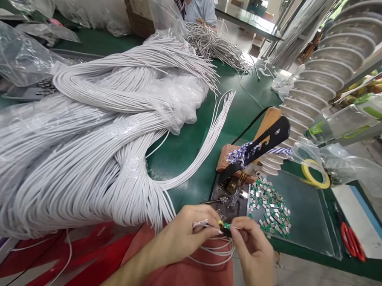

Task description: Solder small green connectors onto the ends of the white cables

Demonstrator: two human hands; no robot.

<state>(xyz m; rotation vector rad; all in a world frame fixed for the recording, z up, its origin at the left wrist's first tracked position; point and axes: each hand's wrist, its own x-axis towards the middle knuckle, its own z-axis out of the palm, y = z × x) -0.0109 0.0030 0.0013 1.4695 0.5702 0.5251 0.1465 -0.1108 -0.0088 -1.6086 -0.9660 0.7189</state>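
l fingers [206, 233] hold wht wires [200, 223]

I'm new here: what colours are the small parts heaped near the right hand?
The small parts are green and silvery, seen best in the head view.

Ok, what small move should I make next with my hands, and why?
I'd probably ease the white wire toward the small green piece, keeping both steady. Your left hand holds the wire, and your right hand has its fingertips at the piece, so they're already close. I can't tell whether they're joined.
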